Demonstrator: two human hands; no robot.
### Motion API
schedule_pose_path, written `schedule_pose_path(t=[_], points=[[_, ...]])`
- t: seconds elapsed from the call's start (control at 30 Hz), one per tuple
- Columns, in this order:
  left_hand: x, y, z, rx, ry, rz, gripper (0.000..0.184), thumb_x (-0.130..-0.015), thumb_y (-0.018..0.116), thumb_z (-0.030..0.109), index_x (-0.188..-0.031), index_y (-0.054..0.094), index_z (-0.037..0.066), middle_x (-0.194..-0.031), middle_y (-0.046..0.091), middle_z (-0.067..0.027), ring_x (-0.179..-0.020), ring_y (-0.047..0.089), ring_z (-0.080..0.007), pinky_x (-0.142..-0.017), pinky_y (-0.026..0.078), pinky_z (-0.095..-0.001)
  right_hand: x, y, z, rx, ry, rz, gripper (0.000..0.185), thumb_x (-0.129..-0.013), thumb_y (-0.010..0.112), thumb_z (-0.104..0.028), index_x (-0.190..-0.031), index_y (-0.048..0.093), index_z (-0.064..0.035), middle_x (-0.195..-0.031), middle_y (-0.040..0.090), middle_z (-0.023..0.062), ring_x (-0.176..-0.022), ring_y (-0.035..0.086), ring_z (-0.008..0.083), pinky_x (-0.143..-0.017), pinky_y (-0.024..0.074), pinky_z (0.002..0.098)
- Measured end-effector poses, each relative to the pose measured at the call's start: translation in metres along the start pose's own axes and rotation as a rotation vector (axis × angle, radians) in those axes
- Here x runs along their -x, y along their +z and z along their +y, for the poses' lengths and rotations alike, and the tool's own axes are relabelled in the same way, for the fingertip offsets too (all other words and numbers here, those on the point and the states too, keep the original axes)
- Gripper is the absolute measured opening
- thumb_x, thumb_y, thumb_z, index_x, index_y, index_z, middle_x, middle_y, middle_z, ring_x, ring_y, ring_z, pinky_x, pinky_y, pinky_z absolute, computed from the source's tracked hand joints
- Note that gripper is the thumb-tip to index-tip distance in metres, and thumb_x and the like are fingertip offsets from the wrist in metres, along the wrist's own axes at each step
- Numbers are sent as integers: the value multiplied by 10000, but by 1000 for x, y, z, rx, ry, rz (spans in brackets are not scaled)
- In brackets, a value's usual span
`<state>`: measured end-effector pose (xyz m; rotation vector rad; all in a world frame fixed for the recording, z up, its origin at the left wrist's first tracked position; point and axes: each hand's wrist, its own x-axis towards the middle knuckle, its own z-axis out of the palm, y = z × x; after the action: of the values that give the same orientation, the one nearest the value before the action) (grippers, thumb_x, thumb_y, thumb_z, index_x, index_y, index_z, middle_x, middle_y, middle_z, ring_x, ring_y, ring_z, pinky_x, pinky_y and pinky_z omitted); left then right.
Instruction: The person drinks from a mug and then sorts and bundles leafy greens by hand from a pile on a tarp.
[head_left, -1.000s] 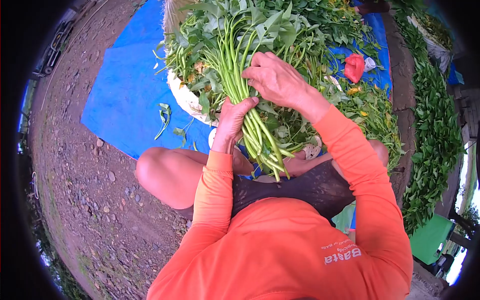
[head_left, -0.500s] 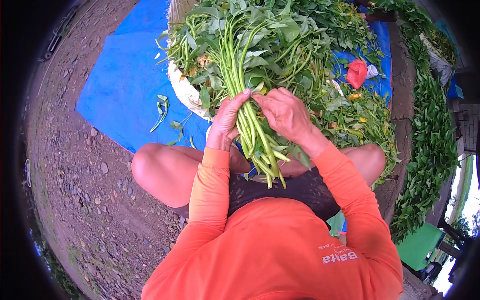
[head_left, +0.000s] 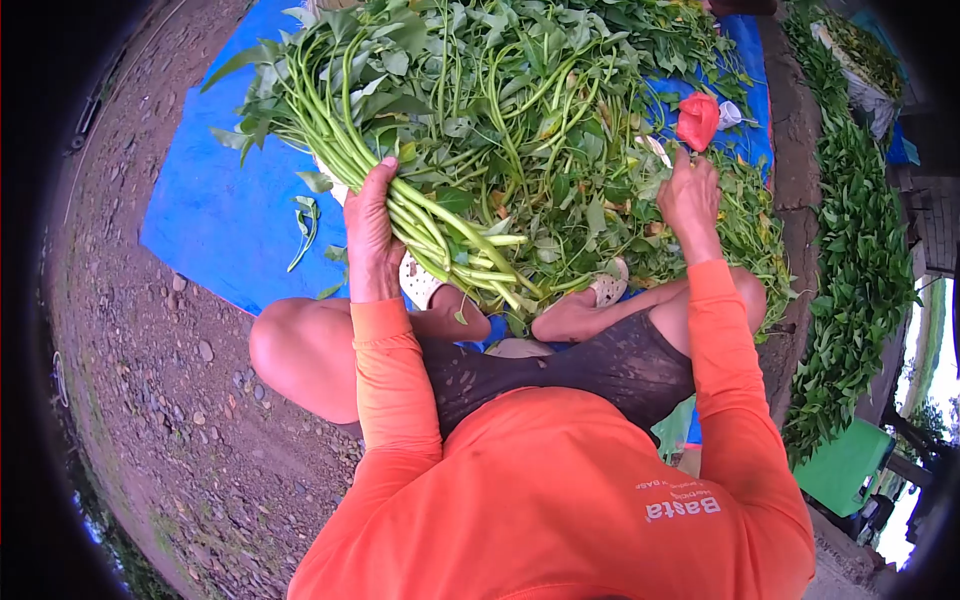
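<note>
My left hand (head_left: pixel 370 225) is closed around a bunch of water spinach (head_left: pixel 345 150). Its leafy tops point up and left, and the thick pale stem ends lie down to the right over my feet. Out to the right, my right hand (head_left: pixel 690 205) reaches with fingers extended to the lower edge of a crumpled red plastic bag (head_left: pixel 697 120). Whether the fingertips touch the bag is unclear. A white cup (head_left: pixel 730 114) lies beside the bag. In front of me spreads a big heap of loose greens (head_left: pixel 540 130), some leaves yellowed.
A blue tarp (head_left: pixel 200 210) lies under the heap, with a stray sprig (head_left: pixel 305 232) on it. Pebbly ground (head_left: pixel 170 370) borders it on the left. Along the right runs a long row of greens (head_left: pixel 865 290), with a green container (head_left: pixel 842 465) near its lower end.
My hands have separated. The left has carried the bunch leftward and tilted it, while the right has left the stems and moved right and up to the red bag.
</note>
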<state>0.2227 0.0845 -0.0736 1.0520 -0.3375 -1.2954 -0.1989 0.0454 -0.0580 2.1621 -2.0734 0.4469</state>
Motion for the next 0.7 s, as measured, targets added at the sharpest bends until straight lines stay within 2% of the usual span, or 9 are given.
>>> schedule_pose_path(t=[0.07,0.1,0.17,0.33,0.43,0.53,0.57,0.67,0.7], points=[[2,8,4,-29,51,20,240,-972,764,196,-1069,664,1,-838,704,-73,-670,705,-189,-636,624,-335,4,15,-15,-192,132,-90,367,-929,674,-152,-1267,725,-17,-1222,724,236,-1169,673,415,-1001,544,478],[1,8,2,-29,58,15,243,-971,763,192,-1075,663,-3,-846,708,-76,-674,708,-192,-636,623,-336,6,20,-39,-469,227,-356,363,-953,656,-176,-1270,733,-16,-1197,751,246,-1134,717,381,-1021,553,448],[0,14,-1,-30,50,4,249,-969,763,186,-1084,661,-10,-858,713,-80,-681,710,-197,-637,622,-335,11,57,-81,-584,138,-590,317,-979,644,-230,-1185,776,-30,-1164,777,202,-1090,746,342,-1045,557,384],[3,17,-7,-76,-40,-4,285,-949,783,192,-1102,660,-14,-877,720,-87,-691,710,-198,-651,622,-336,-1,162,-148,-705,328,-190,303,-953,701,-239,-1167,777,-39,-1104,787,195,-1023,759,361,-939,580,427],[3,14,-8,-97,-49,4,288,-947,785,196,-1105,658,-8,-867,715,-86,-673,707,-194,-626,615,-323,-14,168,-155,-718,416,-272,312,-949,726,-259,-1171,774,-44,-1045,792,185,-982,764,346,-900,586,417],[2,15,-8,-65,-53,15,279,-947,786,189,-1103,651,1,-854,708,-75,-661,701,-183,-610,601,-307,-25,153,-139,-794,340,-308,387,-966,743,-248,-1275,735,-16,-1097,800,155,-1001,762,256,-916,581,362],[0,13,-7,-63,-52,25,277,-947,786,186,-1104,648,3,-854,707,-74,-659,699,-182,-609,600,-306,-26,151,-131,-807,266,-210,355,-981,739,-198,-1283,723,-11,-1035,788,106,-907,736,194,-813,587,338],[0,16,-6,-32,-51,27,269,-950,780,175,-1108,640,9,-851,701,-76,-653,694,-181,-601,600,-308,-32,119,-114,-1234,557,-215,283,-999,721,-145,-1247,719,-7,-956,742,46,-817,677,121,-715,556,286],[1,19,-8,-33,-57,22,271,-950,779,176,-1110,640,7,-851,700,-77,-652,695,-183,-601,604,-313,-33,100,-112,-1280,621,-150,195,-1008,720,-134,-1168,728,-22,-908,686,4,-711,601,68,-605,488,227]])
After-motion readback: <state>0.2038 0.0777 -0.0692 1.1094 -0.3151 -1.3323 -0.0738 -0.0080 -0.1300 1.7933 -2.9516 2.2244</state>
